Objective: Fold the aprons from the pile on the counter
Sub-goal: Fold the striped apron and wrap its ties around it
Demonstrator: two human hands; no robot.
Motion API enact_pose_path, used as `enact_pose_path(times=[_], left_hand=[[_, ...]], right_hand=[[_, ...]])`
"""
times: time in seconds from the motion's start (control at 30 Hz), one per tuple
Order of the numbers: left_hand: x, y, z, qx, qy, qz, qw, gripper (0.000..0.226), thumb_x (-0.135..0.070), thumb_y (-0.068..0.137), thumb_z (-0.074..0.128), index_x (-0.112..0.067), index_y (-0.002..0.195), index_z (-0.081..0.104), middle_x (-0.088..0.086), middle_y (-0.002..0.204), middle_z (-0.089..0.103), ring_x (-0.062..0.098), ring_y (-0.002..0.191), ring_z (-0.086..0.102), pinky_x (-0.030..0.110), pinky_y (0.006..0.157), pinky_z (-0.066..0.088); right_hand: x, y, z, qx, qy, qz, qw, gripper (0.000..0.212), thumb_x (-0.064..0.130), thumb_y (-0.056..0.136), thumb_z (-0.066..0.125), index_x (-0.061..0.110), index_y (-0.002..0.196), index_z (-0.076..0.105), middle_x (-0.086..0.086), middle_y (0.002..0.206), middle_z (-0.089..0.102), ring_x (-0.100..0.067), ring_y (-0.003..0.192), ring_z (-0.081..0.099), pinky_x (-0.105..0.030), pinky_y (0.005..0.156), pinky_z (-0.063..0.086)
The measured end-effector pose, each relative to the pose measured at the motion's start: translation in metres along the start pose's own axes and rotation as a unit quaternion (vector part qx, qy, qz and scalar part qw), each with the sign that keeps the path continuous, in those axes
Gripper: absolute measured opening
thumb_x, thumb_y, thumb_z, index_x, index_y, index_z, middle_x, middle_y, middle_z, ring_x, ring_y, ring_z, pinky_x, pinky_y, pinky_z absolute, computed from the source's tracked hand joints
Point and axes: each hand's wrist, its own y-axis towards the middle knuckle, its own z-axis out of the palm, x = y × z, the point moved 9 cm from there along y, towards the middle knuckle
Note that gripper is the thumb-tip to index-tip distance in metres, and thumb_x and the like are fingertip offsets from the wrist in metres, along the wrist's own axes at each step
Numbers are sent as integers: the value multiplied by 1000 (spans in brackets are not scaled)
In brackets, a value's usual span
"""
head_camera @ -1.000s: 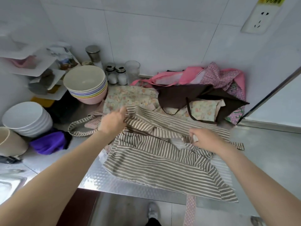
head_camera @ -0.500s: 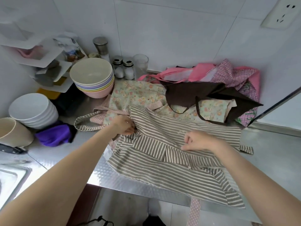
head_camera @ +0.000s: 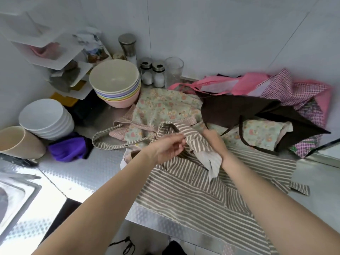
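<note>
A brown-and-white striped apron lies spread on the metal counter, its lower edge hanging over the front. My left hand pinches its bunched upper part, and my right hand grips the same bunch from the other side, lifted a little off the counter. The apron's neck loop trails to the left. Behind lies the pile: a floral apron, a dark brown apron and a pink checked apron.
Stacked pastel bowls and white bowls stand at the left, with a beige cup and a purple cloth. Shakers and a glass line the wall. A sink is at the lower left.
Both hands have come together at the apron's top and gathered it up; before, they were apart, pressing the striped cloth flat. The view has tilted further down.
</note>
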Motion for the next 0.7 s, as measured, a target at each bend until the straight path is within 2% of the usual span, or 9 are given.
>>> enact_pose_path(times=[0.13,0.17,0.23,0.3,0.37,0.43,0.5,0.57,0.7], left_hand=[[-13,6,-15,-65,85,19,994,11,-3,92,52,-7,82,53,5,68,62,10,58,59,16,50,52],[-16,4,-19,-87,106,24,990,0,-5,92,55,-5,92,54,9,82,64,13,66,62,20,54,55],[-21,7,-23,-105,116,38,987,27,-14,90,60,-8,115,51,13,111,61,21,85,65,30,64,59],[-26,8,-7,-79,123,51,988,30,-18,90,61,-11,117,51,13,117,59,25,96,63,36,73,58],[-31,9,11,-53,80,60,994,24,-12,92,56,-7,115,51,16,110,59,27,92,62,36,66,58],[-36,12,11,-76,39,60,995,34,-8,92,55,-2,123,46,16,103,59,23,82,61,29,53,56],[-40,11,3,-105,27,65,992,28,-4,92,54,-1,119,49,11,91,58,16,73,56,18,43,48],[-42,9,-2,-110,44,71,990,13,-1,90,55,-2,103,55,6,84,58,11,69,53,12,42,43],[-42,-8,2,-28,142,46,988,10,-8,88,60,-12,79,57,-3,69,56,5,62,51,11,54,47]], right_hand=[[-10,10,-18,-22,160,50,986,23,13,95,47,-1,88,65,-22,94,66,-34,85,63,-33,67,42],[-4,10,-24,-13,253,53,966,26,22,96,49,3,91,66,-18,98,67,-31,84,64,-35,72,47],[23,4,-28,86,407,32,909,40,45,92,50,14,116,61,-5,122,61,-19,103,60,-33,90,47],[53,-9,-35,185,349,-37,918,72,58,79,57,25,140,37,5,142,42,-13,126,43,-29,103,35],[65,-18,-35,228,195,-102,948,96,46,76,71,31,149,11,5,153,22,-16,139,26,-30,110,28],[62,-18,-33,228,60,-121,964,104,24,78,75,30,150,1,-3,155,18,-24,138,31,-36,110,32],[55,-9,-39,169,9,-126,977,82,8,83,65,24,148,18,-10,143,40,-28,120,50,-38,100,42],[46,4,-57,56,17,-121,991,53,2,86,54,18,135,43,-11,131,53,-27,113,54,-28,91,43],[28,18,-83,-57,-53,-47,996,42,-2,84,49,18,120,54,-12,118,58,-32,103,58,-35,79,46]])
